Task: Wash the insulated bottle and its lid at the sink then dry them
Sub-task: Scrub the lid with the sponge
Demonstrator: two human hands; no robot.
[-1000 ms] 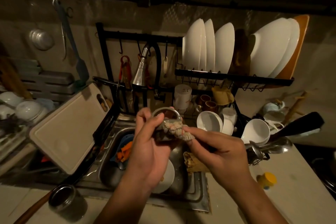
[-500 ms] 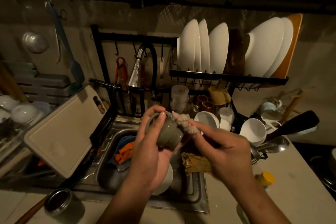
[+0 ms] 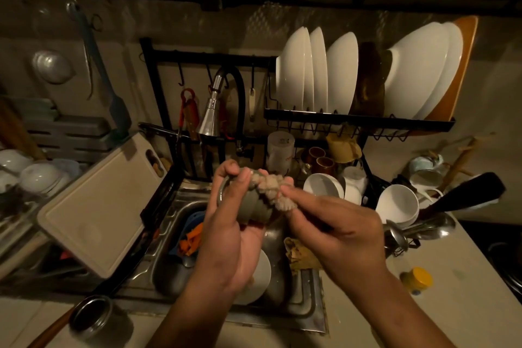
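An open steel vessel (image 3: 89, 315), possibly the bottle, stood at the front counter edge. Over the sink (image 3: 166, 271) the left hand (image 3: 226, 237) curled its fingers round the grey lid (image 3: 253, 208) while the right hand (image 3: 339, 230) pinched a knitted scrubber (image 3: 273, 191) against it. If slick, the lid might have slipped from that grip and struck the white plate (image 3: 261, 277) lying below.

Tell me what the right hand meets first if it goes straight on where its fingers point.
Likely the grey lid gripped by the left hand: the right hand pinches the scrubber, pointing up-left at it, seemingly touching.
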